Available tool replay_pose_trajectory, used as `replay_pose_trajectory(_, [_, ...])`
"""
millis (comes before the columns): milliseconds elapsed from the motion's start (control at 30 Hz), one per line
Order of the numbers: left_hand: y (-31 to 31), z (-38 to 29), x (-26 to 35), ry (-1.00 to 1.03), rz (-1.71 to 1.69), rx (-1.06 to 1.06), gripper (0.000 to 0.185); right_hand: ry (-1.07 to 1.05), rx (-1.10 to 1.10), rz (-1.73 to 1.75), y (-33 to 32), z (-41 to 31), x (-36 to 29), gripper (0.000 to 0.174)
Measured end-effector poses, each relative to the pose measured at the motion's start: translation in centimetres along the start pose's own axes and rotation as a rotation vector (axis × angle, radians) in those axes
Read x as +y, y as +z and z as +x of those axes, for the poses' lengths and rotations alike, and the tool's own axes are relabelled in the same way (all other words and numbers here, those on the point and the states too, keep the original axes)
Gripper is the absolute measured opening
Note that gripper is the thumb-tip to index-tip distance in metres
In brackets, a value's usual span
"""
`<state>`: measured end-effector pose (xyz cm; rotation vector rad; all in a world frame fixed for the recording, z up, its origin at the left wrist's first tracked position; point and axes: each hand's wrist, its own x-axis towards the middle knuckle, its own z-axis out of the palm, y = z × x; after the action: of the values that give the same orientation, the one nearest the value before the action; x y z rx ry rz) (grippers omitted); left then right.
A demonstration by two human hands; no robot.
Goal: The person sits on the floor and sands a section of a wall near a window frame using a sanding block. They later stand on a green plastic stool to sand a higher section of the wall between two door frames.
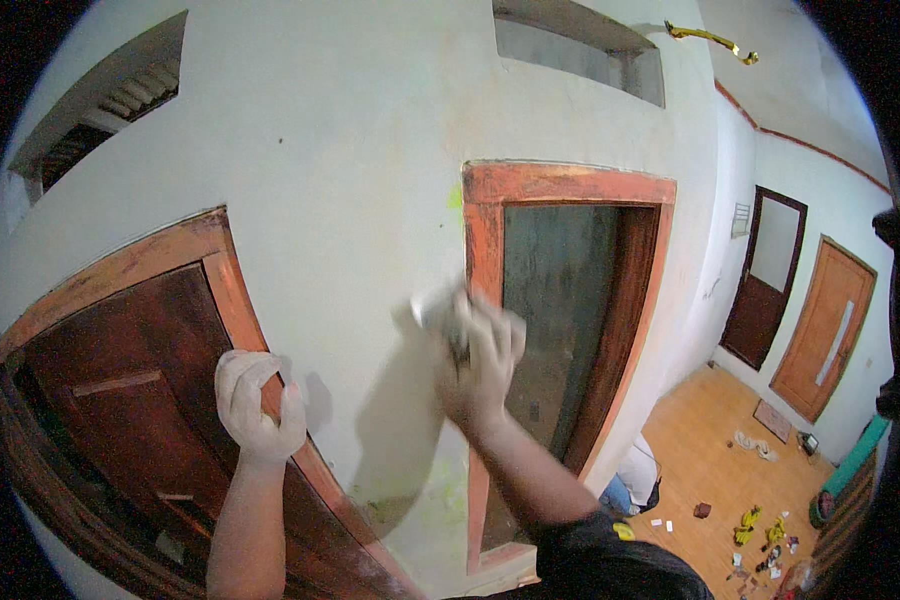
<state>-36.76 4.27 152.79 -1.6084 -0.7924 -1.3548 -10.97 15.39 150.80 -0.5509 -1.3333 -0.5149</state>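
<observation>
My left hand (260, 405), whitish as if dusted or gloved, is raised in front of the orange-brown door frame (244, 315) at left. Its fingers curl, with a gap to the thumb through which the frame shows. Nothing is visible in it. My right hand (484, 352) is blurred, up at the off-white wall (352, 225) beside the left jamb of the middle doorway's salmon-painted frame (484, 247). It holds a small flat greyish object (431, 311) with a bright edge, too blurred to identify. A shadow falls on the wall below that hand.
A dark wooden door (135, 330) fills the left frame. Vent openings (577, 56) sit high in the wall. At lower right, a person in a white top (637, 476) is near the tan floor (697, 420), where yellow bundles (748, 525) and small items lie. Two more doors (825, 330) stand beyond.
</observation>
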Motion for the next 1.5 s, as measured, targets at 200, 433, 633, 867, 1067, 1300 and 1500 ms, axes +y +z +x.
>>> replay_pose_trajectory(200, [0.2,-0.2,-0.3,0.041,0.038,0.003,0.025,-0.013,-0.055,0.015,-2.9,-6.5,-0.8,0.049])
replay_pose_trajectory(433, [-0.1,-0.3,-0.4,0.023,0.023,-0.018,0.024,-0.009,-0.078,0.030,2.9,7.1,1.7,0.050])
replay_pose_trajectory(633, [0.1,-0.2,-0.5,0.028,0.011,0.002,0.025,0.054,-0.061,-0.006,-2.5,-5.0,-1.4,0.053])
replay_pose_trajectory(867, [0.0,-0.2,-0.3,0.046,0.049,-0.013,0.024,-0.040,-0.069,0.057,-0.7,1.1,0.2,0.045])
replay_pose_trajectory(1067, [-0.1,-0.2,-0.4,0.034,0.015,-0.013,0.023,-0.021,-0.035,0.047,3.8,7.9,1.7,0.054])
replay_pose_trajectory(1300, [-0.2,-0.1,-0.5,0.014,-0.039,-0.014,0.022,-0.011,-0.019,-0.006,-3.9,-8.9,-1.6,0.053])
replay_pose_trajectory(1500, [-0.2,-0.1,-0.5,0.024,-0.078,-0.004,0.024,-0.017,-0.139,-0.058,-0.6,1.0,0.5,0.055])
